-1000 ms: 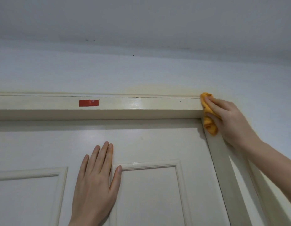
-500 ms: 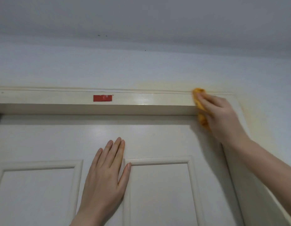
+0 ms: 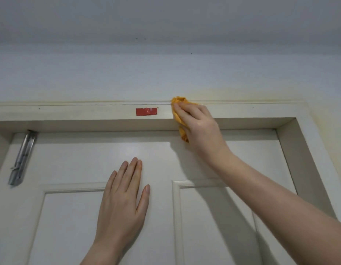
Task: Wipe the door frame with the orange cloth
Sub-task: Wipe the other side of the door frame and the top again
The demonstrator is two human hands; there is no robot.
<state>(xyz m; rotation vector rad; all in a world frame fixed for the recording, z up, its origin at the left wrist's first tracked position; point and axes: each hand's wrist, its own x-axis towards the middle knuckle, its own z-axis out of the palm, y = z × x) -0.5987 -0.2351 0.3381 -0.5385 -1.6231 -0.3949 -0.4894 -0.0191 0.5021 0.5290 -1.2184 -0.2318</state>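
The cream door frame (image 3: 79, 112) runs across the top of a white panelled door (image 3: 78, 217) and down its right side. My right hand (image 3: 199, 129) presses a crumpled orange cloth (image 3: 178, 104) against the frame's top bar, just right of a red tape patch (image 3: 146, 111). Part of the cloth hangs below my palm over the door's upper edge. My left hand (image 3: 123, 201) lies flat on the door with its fingers together, holding nothing.
A metal door-closer arm (image 3: 22, 157) slants down the door's upper left corner. The white wall (image 3: 165, 77) above the frame shows yellowish staining toward the right. The ceiling (image 3: 165, 18) is close overhead.
My right hand has slid the cloth leftward along the top bar, from the frame's right corner to beside the red tape. The view has shifted, bringing the closer arm into sight.
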